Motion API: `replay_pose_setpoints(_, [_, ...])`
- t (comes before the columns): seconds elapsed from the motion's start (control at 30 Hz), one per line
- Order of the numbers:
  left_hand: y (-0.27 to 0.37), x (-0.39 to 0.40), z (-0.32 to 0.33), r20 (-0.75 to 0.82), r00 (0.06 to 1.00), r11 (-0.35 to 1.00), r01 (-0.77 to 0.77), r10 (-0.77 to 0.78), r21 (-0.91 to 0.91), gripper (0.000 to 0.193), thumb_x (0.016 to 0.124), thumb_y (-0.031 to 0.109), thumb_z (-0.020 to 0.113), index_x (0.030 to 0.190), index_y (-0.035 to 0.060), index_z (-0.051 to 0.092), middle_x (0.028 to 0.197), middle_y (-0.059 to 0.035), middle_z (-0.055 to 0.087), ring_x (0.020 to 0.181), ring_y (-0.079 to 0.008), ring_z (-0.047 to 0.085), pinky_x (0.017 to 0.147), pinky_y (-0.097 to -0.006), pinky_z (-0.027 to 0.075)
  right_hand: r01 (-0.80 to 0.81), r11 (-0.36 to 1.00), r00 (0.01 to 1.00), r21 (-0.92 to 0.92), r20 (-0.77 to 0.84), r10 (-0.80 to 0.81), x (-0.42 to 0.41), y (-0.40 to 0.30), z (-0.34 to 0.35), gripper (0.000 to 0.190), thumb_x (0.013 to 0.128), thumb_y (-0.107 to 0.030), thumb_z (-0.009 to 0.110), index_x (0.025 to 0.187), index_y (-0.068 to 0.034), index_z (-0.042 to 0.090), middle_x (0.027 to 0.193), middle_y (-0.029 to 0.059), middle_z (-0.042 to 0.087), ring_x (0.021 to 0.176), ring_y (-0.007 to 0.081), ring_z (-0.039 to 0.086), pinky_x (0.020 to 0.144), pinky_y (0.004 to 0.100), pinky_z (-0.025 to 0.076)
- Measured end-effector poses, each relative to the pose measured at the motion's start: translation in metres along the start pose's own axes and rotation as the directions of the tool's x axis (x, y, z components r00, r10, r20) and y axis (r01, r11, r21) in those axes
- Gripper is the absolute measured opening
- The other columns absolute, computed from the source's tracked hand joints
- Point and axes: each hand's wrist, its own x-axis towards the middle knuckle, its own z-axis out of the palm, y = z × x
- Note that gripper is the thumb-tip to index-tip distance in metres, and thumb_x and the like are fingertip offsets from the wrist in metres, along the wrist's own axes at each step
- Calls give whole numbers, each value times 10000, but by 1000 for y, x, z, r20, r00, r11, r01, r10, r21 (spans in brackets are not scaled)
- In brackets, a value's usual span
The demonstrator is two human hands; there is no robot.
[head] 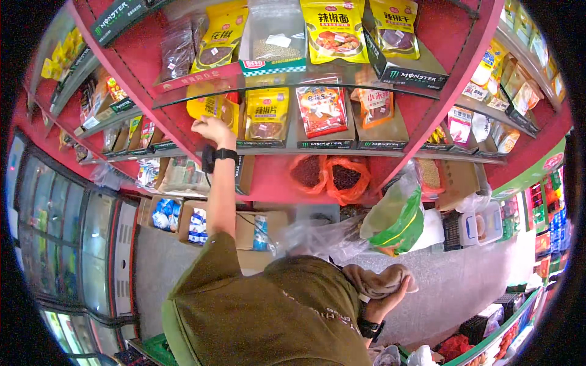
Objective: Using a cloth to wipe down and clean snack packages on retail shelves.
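Observation:
My left hand (213, 130) reaches up to the middle shelf, its fingers bent in front of a tilted yellow spice bag (207, 104). Whether the fingers grip that bag cannot be made out. To its right stands another yellow bag of dried chilli pieces (267, 112) in a cardboard tray. Further along are a red seasoning packet (322, 110) and an orange-and-white packet (375, 106). My right hand (389, 297), low at my side, holds a folded grey-brown cloth (380, 280). Dark wristbands circle both wrists.
Above, a glass shelf (293, 83) carries yellow spice bags (334, 32) and cut-open cartons. Two red plastic bags of dark dried goods (345, 177) lie below. A green-and-clear plastic bag (398, 219) hangs before the lower shelf. Open cartons (270, 224) stand near the floor; glass-door coolers (55, 215) line the left.

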Motion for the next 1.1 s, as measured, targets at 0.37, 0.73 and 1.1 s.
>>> replay_pose_setpoints(0.37, [90, -56, -122, 206, 970, 949, 178, -126, -261, 262, 963, 204, 444, 1176, 111, 324, 1166, -88, 462, 1006, -207, 494, 851, -389, 439, 38, 998, 983, -56, 183, -27, 8, 3, 13, 407, 899, -409, 516, 1120, -68, 509, 1034, 66, 565, 970, 188, 543, 861, 334, 431])
replay_pose_setpoints(0.73, [119, -184, -174, 760, 189, 430, 894, -621, 129, 75, 940, 187, 484, 1006, 150, 490, 1045, -39, 568, 918, -183, 559, 721, -342, 475, 36, 854, 832, -519, 489, 261, 22, 43, 48, 347, 918, -294, 538, 1131, -27, 473, 1003, 79, 573, 854, 175, 586, 712, 311, 516])
replay_pose_setpoints(1.1, [185, -232, -169, 890, 180, 577, 809, -419, 108, 682, 895, 621, 355, 1342, 108, 395, 1317, -36, 479, 1171, -220, 471, 1000, -383, 358, -235, 919, 673, -315, 630, 388, -56, 12, 126, 483, 910, -177, 570, 1330, -38, 377, 1266, 54, 499, 1115, 148, 497, 957, 302, 394])
